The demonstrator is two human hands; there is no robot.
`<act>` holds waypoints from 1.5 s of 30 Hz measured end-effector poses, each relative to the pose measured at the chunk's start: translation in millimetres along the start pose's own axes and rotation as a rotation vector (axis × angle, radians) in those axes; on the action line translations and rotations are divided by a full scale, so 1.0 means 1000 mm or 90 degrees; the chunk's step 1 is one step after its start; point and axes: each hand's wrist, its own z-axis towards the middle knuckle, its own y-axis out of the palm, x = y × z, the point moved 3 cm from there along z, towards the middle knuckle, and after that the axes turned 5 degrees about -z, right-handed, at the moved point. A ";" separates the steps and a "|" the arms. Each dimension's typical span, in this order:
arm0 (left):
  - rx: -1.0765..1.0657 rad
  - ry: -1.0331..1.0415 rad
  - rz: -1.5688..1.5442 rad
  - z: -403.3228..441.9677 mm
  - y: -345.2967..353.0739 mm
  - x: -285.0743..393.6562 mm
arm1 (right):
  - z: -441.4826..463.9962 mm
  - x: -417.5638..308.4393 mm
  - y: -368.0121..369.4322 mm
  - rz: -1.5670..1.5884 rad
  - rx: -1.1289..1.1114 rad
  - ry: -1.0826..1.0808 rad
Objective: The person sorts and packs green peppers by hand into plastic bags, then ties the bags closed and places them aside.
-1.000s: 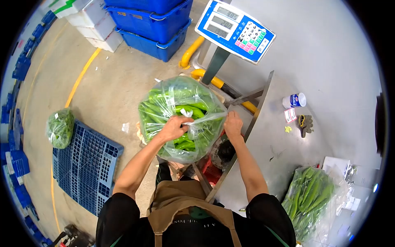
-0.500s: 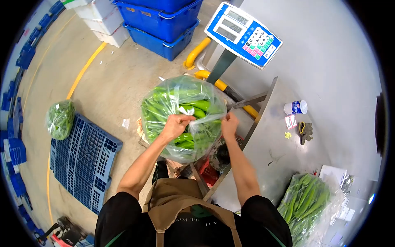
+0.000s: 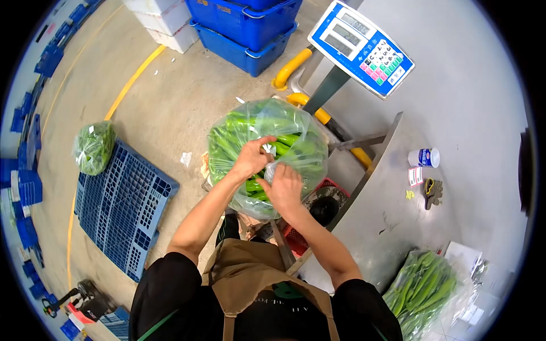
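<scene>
head view: a brown apron (image 3: 244, 267) sits at six o'clock. above it, at the centre, is a clear bag of green peppers (image 3: 242, 133). the left hand (image 3: 253, 156) pinches its white twist of plastic; the right hand (image 3: 284, 186) curls against the gathered plastic, though i cannot tell whether it grips. from the bag, a second bag (image 3: 424, 284) lies at four o'clock, a blue pallet (image 3: 126, 202) at eight, a scale display (image 3: 361, 51) at one, blue crates (image 3: 244, 34) at twelve.

Passable: floor strip (image 3: 187, 122) between blue pallet (image 3: 125, 199) and pepper bag (image 3: 230, 139), paper scrap (image 3: 186, 158) lying there. Right of bag tight, metal table (image 3: 369, 227) edge in the way. Scale post (image 3: 327, 91) blocks far-right side; blue crates (image 3: 247, 34) stand beyond. Left hand (image 3: 252, 158) and right hand (image 3: 285, 188) crowd bag top.
</scene>
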 end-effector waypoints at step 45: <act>-0.014 0.140 -0.236 -0.001 -0.039 0.024 | 0.038 0.022 0.026 0.917 -0.236 0.079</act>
